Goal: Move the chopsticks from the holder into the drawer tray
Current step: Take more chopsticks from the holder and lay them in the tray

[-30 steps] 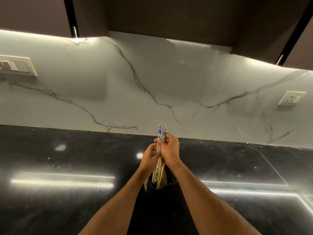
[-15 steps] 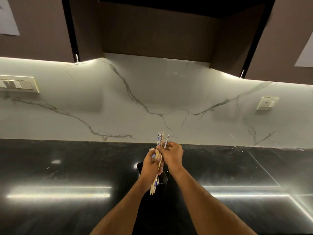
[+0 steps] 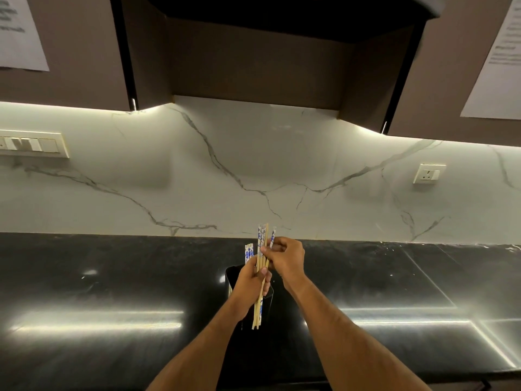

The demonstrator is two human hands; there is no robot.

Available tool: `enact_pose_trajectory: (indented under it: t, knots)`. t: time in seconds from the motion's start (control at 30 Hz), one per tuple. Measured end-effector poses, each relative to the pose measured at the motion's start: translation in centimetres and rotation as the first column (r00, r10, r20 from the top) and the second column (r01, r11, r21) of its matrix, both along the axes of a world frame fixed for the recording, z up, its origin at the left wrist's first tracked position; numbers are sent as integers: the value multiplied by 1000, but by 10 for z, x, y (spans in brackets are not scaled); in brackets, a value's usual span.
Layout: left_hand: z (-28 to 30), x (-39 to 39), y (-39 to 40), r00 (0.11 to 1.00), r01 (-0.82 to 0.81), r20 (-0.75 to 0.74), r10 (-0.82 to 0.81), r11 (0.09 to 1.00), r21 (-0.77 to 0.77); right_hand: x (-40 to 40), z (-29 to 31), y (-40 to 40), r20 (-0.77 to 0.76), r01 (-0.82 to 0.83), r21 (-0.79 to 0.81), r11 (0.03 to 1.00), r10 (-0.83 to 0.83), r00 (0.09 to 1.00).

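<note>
A bundle of wooden chopsticks (image 3: 258,311) with blue-and-white patterned ends is held upright over the dark counter. My left hand (image 3: 251,280) grips the bundle around its middle. My right hand (image 3: 284,258) pinches the upper ends from the right. The lower tips hang in front of a black holder (image 3: 270,299) that stands on the counter right behind my hands and is mostly hidden by them. No drawer or tray is in view.
The glossy black countertop (image 3: 112,292) runs left to right below a white marble backsplash (image 3: 253,170). A switch panel (image 3: 31,143) is on the left wall, a socket (image 3: 428,173) on the right. Dark cabinets (image 3: 253,57) hang overhead.
The chopsticks have risen out of the holder, their lower tips now hanging in front of it. The view has tilted up and shows more of the cabinets.
</note>
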State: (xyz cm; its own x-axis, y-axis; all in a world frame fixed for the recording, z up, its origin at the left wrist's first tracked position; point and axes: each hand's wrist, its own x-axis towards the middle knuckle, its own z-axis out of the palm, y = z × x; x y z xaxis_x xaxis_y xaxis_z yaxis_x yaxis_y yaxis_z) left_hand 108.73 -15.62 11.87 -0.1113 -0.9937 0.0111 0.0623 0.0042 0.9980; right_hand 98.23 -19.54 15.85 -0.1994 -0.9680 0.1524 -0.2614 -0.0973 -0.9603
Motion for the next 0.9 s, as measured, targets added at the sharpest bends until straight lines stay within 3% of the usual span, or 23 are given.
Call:
enact_pose_trajectory:
  t: [0.27,0.43,0.7,0.9]
  knots:
    - [-5,3,6,999,-31,28,30,999,35,1,2,8,-34,5,4,1000,-5,999]
    - [-7,10,10,999,-26,36,24,998,54,4,2,7,-79,-31,98,995,39,996]
    - [-6,15,14,998,54,12,-55,994,100,10,0,10,-120,27,87,996,-17,993]
    - [-3,17,18,990,107,-103,-92,982,153,11,0,13,-125,19,90,996,-8,992]
